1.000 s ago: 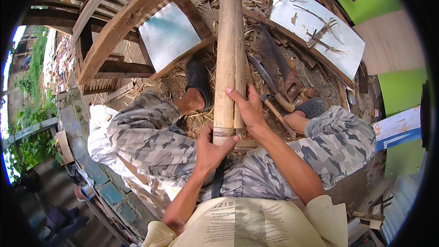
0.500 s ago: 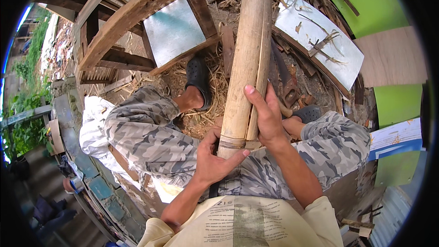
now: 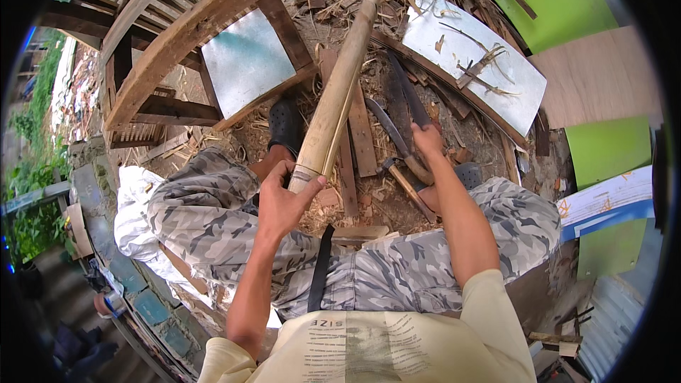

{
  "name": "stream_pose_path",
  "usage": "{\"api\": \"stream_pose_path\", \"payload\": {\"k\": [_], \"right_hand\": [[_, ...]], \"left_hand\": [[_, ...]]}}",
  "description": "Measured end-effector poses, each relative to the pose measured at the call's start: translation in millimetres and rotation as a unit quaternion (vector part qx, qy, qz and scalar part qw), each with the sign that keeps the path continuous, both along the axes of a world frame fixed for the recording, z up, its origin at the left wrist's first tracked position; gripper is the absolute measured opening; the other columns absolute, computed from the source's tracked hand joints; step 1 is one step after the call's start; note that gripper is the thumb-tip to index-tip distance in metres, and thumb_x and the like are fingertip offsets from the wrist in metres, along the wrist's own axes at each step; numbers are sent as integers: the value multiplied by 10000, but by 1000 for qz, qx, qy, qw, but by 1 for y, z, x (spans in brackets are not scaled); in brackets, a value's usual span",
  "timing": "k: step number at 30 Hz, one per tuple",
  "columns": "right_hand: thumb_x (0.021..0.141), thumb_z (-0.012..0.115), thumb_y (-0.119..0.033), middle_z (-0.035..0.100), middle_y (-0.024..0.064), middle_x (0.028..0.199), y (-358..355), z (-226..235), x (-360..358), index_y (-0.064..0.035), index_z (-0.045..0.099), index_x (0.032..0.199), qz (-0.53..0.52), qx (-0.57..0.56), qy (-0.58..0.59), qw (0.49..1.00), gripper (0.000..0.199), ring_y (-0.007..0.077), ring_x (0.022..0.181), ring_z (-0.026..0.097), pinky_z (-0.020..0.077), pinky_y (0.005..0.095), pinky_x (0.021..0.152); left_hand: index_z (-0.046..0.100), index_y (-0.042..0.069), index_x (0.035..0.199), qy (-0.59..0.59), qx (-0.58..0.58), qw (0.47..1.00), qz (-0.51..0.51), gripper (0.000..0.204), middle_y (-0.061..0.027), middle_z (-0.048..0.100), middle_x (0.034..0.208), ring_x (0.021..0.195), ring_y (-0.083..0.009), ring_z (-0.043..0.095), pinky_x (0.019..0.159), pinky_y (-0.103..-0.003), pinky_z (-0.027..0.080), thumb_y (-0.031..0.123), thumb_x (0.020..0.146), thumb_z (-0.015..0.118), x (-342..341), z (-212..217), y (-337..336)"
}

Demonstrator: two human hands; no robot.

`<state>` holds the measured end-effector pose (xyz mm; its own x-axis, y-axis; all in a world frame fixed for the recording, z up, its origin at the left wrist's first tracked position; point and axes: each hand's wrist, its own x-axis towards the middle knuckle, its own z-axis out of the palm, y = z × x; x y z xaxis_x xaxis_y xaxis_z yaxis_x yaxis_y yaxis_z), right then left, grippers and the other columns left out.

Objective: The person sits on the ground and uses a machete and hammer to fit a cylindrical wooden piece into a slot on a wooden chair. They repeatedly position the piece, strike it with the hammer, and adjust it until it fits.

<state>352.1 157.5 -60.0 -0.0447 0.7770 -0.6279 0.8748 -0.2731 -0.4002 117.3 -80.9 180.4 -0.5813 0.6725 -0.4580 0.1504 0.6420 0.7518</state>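
My left hand (image 3: pixel 284 198) grips the near end of a thick tan bamboo pole (image 3: pixel 332 113), just below a dark ring, with the thumb on top. The pole slants away toward the far middle, and a long split runs down its right side. Over the ground to the right, my right hand (image 3: pixel 428 143) is closed round the handle of a handsaw (image 3: pixel 409 89), whose dark blade points away from me. The hand mostly hides that handle. Beside it lie a curved blade (image 3: pixel 386 126) with a wooden handle and a hammer (image 3: pixel 406 186).
A wooden frame with slats (image 3: pixel 188 35) stands at the far left. Wooden boards (image 3: pixel 360 138) and shavings lie between my feet. A whitish sheet (image 3: pixel 479 64) with twigs on it is at the far right, near green panels (image 3: pixel 560 10) and a plywood piece (image 3: pixel 596 78).
My right hand has let go of the bamboo and moved right and down to the handsaw. The bamboo's far end has dropped away from me, while my left hand still holds its near end.
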Motion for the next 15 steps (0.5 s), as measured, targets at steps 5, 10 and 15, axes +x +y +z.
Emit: {"api": "stream_pose_path", "payload": {"k": [5, 10, 15], "right_hand": [[869, 707, -447, 435, 263, 1535, 5, -80, 74, -56, 314, 1574, -24, -80, -93, 992, 897, 422, 1405, 446, 362, 473, 1177], [831, 772, -420, 284, 289, 1606, 4, -111, 85, -58, 267, 1585, -144, -75, -68, 984, 977, 435, 1463, 353, 342, 491, 1193], [866, 762, -324, 381, 152, 1590, 6, -88, 68, -139, 468, 1482, -7, -106, -168, 980, 707, 351, 1490, 333, 369, 549, 1161]], "left_hand": [[653, -40, 916, 35, 11, 999, -20, 380, -103, 673, 748, 635, -125, 609, 609, -301, 495, 282, 831, 836, -9, -49, -4], [631, -9, 1015, -83, 17, 995, 44, 345, -68, 687, 848, 741, -103, 625, 669, -263, 502, 225, 856, 830, 15, -52, -5], [642, 16, 1057, -126, 80, 987, 61, 367, -40, 695, 927, 830, -94, 628, 767, -268, 505, 226, 835, 845, 12, -50, -14]]}}
